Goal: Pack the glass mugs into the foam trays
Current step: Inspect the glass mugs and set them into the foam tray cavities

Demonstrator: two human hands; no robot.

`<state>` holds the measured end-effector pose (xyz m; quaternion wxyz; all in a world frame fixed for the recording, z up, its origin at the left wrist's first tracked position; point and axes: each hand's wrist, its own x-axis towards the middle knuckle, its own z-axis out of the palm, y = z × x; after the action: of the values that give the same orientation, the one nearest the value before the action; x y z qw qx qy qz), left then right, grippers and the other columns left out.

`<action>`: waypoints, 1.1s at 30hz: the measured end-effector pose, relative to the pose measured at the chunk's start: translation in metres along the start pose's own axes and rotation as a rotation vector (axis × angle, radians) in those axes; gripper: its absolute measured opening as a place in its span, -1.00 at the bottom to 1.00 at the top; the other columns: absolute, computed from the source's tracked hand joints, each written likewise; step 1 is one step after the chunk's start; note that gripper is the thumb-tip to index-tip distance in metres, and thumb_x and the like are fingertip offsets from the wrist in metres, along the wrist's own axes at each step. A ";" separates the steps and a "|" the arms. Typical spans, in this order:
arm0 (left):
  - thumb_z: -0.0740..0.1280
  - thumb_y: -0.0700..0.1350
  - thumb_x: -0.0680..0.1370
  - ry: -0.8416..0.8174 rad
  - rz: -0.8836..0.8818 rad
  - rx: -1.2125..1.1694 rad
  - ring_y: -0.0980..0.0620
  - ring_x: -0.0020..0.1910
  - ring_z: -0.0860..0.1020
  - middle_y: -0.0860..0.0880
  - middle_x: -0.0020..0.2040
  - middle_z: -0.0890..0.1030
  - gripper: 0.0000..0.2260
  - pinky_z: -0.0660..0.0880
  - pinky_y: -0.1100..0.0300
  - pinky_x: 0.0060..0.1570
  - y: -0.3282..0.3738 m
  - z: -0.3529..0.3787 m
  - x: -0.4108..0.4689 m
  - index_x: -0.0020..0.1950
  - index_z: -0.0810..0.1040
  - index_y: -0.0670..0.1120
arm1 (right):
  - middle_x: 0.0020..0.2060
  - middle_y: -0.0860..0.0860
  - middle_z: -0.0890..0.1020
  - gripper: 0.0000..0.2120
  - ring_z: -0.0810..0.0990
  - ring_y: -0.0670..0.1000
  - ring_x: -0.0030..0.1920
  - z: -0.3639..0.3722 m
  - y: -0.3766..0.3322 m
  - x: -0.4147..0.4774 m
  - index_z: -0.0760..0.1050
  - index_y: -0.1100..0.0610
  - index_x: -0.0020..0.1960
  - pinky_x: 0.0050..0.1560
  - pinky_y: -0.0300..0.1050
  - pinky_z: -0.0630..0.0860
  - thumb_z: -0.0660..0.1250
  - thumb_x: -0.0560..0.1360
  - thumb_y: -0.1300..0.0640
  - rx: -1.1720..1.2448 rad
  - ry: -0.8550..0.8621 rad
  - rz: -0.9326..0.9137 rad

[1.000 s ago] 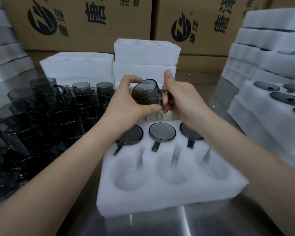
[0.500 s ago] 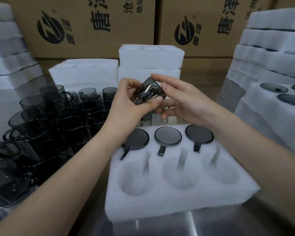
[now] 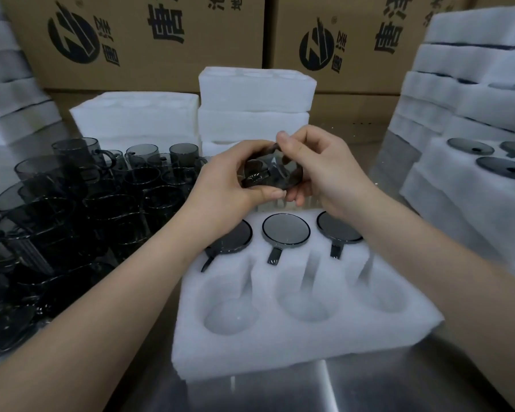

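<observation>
Two hands hold one smoked glass mug (image 3: 268, 173) in the air, just above the back row of the foam tray (image 3: 280, 361). Our left hand (image 3: 235, 179) curls round the mug from the left, thumb beneath and fingers over the top. Our right hand (image 3: 324, 171) grips it from the right with thumb and fingers curled. The mug is tilted, and we cannot tell which way its handle points.

The tray's back row carries three packed mugs (image 3: 286, 228), bases up, with their handles in the slots. The three front cavities (image 3: 229, 316) are empty, so we judge the task in this tray to be half done.

We note the following hazards:

- Slip. The glass is smooth and held only by the fingers. If the grip loosens, the mug would fall onto the packed mugs directly below and could chip glass against glass.
- Misalignment. If the handle does not line up with a cavity's slot, the mug may jam or tear the foam.
- Sweep. Our left forearm passes just beside the loose mugs (image 3: 101, 197) crowded on the table (image 3: 369, 391), and a wide elbow movement could topple them.
</observation>
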<state>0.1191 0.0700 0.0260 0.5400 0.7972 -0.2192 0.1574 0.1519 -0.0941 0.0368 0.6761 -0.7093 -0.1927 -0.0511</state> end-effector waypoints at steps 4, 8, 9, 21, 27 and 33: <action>0.49 -0.31 0.41 0.010 -0.015 -0.108 0.12 0.16 0.58 -0.02 0.16 0.62 -0.53 0.49 0.16 0.20 -0.001 -0.001 0.001 0.30 0.51 -0.13 | -0.40 0.07 0.59 -0.81 0.48 0.01 -0.59 -0.002 -0.002 0.001 0.54 0.20 -0.04 -0.64 -0.26 0.35 0.24 0.62 0.11 0.222 -0.026 0.123; 0.40 -0.32 0.50 0.060 -0.057 -0.252 0.17 0.01 0.61 -0.01 0.07 0.65 -0.65 0.51 0.31 0.01 -0.001 -0.001 0.002 0.26 0.53 -0.14 | -0.19 0.06 0.63 -0.70 0.54 -0.08 -0.44 -0.009 -0.004 0.002 0.50 0.20 0.29 -0.45 -0.29 0.49 0.22 0.58 0.21 0.445 -0.208 0.207; 0.39 -0.31 0.51 0.065 -0.066 -0.262 0.16 0.00 0.62 0.00 0.05 0.65 -0.67 0.52 0.30 0.01 -0.001 -0.001 0.002 0.25 0.53 -0.12 | -0.14 0.07 0.63 -0.64 0.54 -0.09 -0.40 -0.011 -0.003 0.001 0.47 0.20 0.32 -0.40 -0.29 0.51 0.25 0.53 0.20 0.470 -0.246 0.214; 0.51 -0.24 0.40 0.006 -0.009 0.020 0.10 0.16 0.56 0.04 0.14 0.63 -0.53 0.45 0.02 0.27 0.000 0.001 -0.001 0.29 0.54 -0.04 | -0.42 0.03 0.59 -0.80 0.49 0.03 -0.58 0.002 -0.001 -0.002 0.43 0.11 -0.17 -0.62 -0.24 0.38 0.39 0.53 0.05 0.016 0.011 0.007; 0.52 -0.22 0.35 0.037 -0.074 0.085 0.11 0.44 0.34 0.05 0.47 0.36 -0.19 0.31 0.05 0.42 -0.003 0.002 0.001 0.52 0.25 0.05 | -0.11 0.14 0.52 -0.75 0.67 0.06 -0.30 0.004 -0.001 -0.003 0.36 0.13 -0.08 -0.36 -0.05 0.60 0.39 0.52 0.01 0.123 -0.058 0.064; 0.57 0.02 0.31 0.096 -0.092 0.252 0.32 0.03 0.49 0.25 0.04 0.55 -0.27 0.31 0.62 0.00 0.006 0.007 -0.001 0.44 0.39 0.02 | 0.06 0.14 0.54 -0.60 0.58 -0.01 -0.12 0.009 0.003 -0.004 0.33 0.02 0.03 -0.18 -0.11 0.57 0.49 0.33 0.13 -0.120 -0.089 0.010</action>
<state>0.1151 0.0621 0.0274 0.4521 0.8595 -0.1348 0.1965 0.1474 -0.0865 0.0317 0.6236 -0.7509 -0.2157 -0.0278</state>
